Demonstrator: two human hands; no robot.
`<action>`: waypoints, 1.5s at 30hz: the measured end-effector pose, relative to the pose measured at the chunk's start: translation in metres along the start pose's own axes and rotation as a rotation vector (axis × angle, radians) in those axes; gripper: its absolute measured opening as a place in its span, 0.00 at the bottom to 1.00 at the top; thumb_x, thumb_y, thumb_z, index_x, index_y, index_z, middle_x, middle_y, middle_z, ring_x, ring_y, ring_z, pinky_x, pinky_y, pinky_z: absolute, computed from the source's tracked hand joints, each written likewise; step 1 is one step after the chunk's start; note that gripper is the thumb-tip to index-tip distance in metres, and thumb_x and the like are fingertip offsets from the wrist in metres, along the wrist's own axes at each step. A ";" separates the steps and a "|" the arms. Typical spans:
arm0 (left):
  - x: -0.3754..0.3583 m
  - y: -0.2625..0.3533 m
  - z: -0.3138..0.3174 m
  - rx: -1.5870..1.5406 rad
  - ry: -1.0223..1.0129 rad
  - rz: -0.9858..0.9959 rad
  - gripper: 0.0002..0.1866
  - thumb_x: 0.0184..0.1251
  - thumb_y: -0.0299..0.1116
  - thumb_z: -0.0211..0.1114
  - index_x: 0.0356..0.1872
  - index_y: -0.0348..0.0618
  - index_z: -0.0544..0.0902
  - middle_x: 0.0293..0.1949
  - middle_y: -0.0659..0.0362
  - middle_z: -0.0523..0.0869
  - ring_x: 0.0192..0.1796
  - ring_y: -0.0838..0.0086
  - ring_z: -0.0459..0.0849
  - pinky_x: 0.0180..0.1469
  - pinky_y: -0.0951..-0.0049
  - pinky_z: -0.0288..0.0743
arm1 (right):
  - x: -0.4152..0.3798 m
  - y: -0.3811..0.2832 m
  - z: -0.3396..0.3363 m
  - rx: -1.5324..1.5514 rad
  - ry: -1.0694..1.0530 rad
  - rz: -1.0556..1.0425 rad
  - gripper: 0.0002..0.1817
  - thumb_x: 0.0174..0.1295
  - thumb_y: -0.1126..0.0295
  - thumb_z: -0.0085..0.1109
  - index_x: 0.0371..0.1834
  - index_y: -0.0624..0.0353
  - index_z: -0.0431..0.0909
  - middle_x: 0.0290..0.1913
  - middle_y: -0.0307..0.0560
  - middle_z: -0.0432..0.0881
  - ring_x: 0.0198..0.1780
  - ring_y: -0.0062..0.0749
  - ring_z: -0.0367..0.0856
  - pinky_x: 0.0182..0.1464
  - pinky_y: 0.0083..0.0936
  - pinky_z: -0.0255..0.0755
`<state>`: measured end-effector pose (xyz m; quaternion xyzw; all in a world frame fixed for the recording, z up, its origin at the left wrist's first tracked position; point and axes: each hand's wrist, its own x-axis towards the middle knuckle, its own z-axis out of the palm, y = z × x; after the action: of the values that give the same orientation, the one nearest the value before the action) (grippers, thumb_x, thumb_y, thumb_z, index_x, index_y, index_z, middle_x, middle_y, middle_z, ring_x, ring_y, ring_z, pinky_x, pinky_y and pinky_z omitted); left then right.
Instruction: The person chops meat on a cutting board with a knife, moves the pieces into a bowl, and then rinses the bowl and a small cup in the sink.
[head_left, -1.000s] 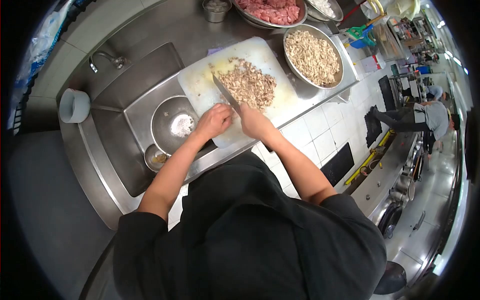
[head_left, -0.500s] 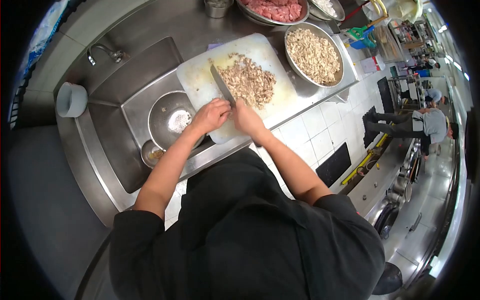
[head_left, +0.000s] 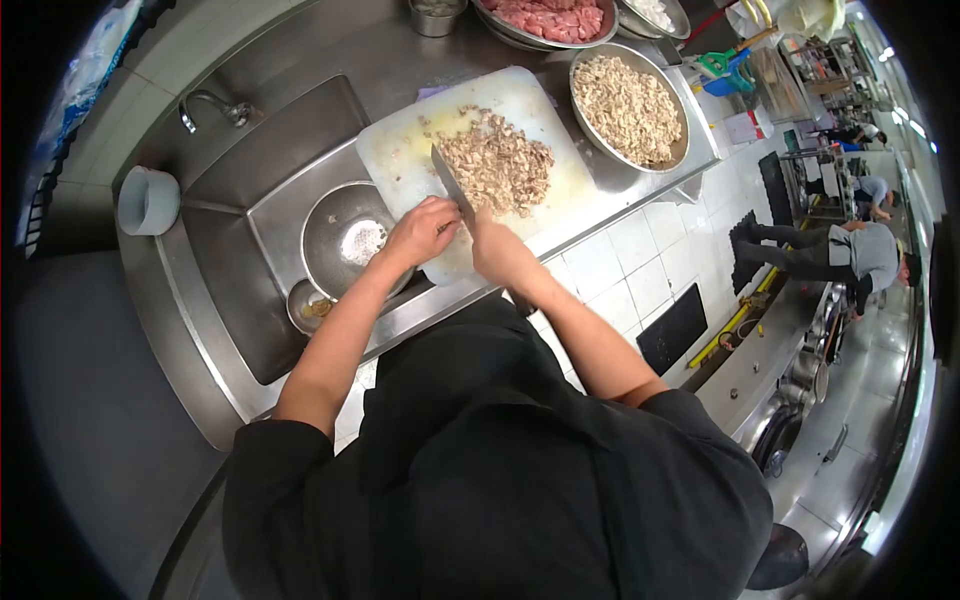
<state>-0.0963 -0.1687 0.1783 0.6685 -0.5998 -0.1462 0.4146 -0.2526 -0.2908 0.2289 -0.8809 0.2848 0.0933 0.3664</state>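
Note:
My right hand [head_left: 500,250] is wrapped round the handle of a kitchen knife [head_left: 451,180], its blade angled up and left over a white cutting board [head_left: 395,165]. At the blade's left side, close to its heel, my left hand [head_left: 424,232] has its fingers curled in; whatever they hold, if anything, is hidden. A heap of finely chopped brownish food [head_left: 505,165] lies on the board, just right of the blade, with small bits scattered around it.
Right of the board stands a bowl of pale chopped pieces [head_left: 628,110]. Behind it are a bowl of raw meat [head_left: 550,18] and a bowl of white food [head_left: 652,14]. Left are a sink [head_left: 270,150], a metal bowl [head_left: 325,230] and a faucet [head_left: 215,105]. Another person [head_left: 865,250] stands at far right.
The knife has shifted slightly right and down, its tip lower over the board. Both hands stay close together, the right one moved a little toward me.

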 end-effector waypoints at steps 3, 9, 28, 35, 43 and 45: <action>-0.004 -0.004 0.002 -0.029 -0.034 -0.062 0.10 0.64 0.23 0.71 0.45 0.37 0.88 0.50 0.51 0.90 0.56 0.54 0.86 0.59 0.59 0.82 | 0.016 0.012 0.032 0.018 0.062 0.003 0.16 0.70 0.76 0.47 0.57 0.73 0.66 0.36 0.82 0.84 0.43 0.77 0.86 0.49 0.66 0.77; -0.013 -0.001 0.001 -0.006 0.051 -0.084 0.09 0.65 0.24 0.71 0.45 0.37 0.89 0.51 0.50 0.90 0.56 0.54 0.86 0.59 0.59 0.82 | 0.032 -0.010 -0.038 -0.031 -0.016 -0.037 0.16 0.70 0.73 0.53 0.55 0.72 0.70 0.38 0.81 0.85 0.46 0.75 0.87 0.53 0.62 0.78; -0.008 -0.004 -0.007 0.005 0.013 -0.069 0.08 0.64 0.23 0.69 0.43 0.36 0.88 0.48 0.53 0.90 0.54 0.54 0.86 0.58 0.60 0.82 | 0.031 0.003 0.022 0.013 0.056 -0.045 0.12 0.71 0.74 0.51 0.52 0.71 0.69 0.38 0.80 0.85 0.44 0.78 0.86 0.50 0.63 0.77; -0.013 0.017 -0.001 0.043 0.076 -0.169 0.11 0.66 0.31 0.73 0.45 0.37 0.87 0.49 0.51 0.88 0.54 0.51 0.84 0.60 0.55 0.80 | 0.031 0.000 -0.041 0.034 0.026 -0.063 0.15 0.76 0.67 0.54 0.54 0.70 0.71 0.43 0.80 0.85 0.49 0.76 0.85 0.53 0.60 0.77; -0.012 0.021 0.028 0.080 0.165 -0.194 0.15 0.63 0.29 0.73 0.49 0.37 0.86 0.51 0.52 0.85 0.57 0.53 0.82 0.60 0.58 0.80 | -0.011 -0.011 -0.046 -0.136 -0.100 0.014 0.12 0.68 0.78 0.49 0.52 0.71 0.70 0.41 0.78 0.86 0.46 0.74 0.86 0.51 0.60 0.78; -0.008 0.020 0.028 0.054 0.159 -0.158 0.12 0.63 0.29 0.72 0.46 0.37 0.87 0.49 0.53 0.86 0.56 0.54 0.83 0.59 0.58 0.81 | -0.020 -0.016 -0.044 -0.209 -0.136 0.090 0.13 0.69 0.76 0.48 0.54 0.71 0.69 0.39 0.77 0.86 0.46 0.73 0.87 0.51 0.61 0.78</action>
<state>-0.1311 -0.1702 0.1735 0.7342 -0.5141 -0.1086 0.4299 -0.2621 -0.3032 0.2773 -0.8923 0.2870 0.1985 0.2864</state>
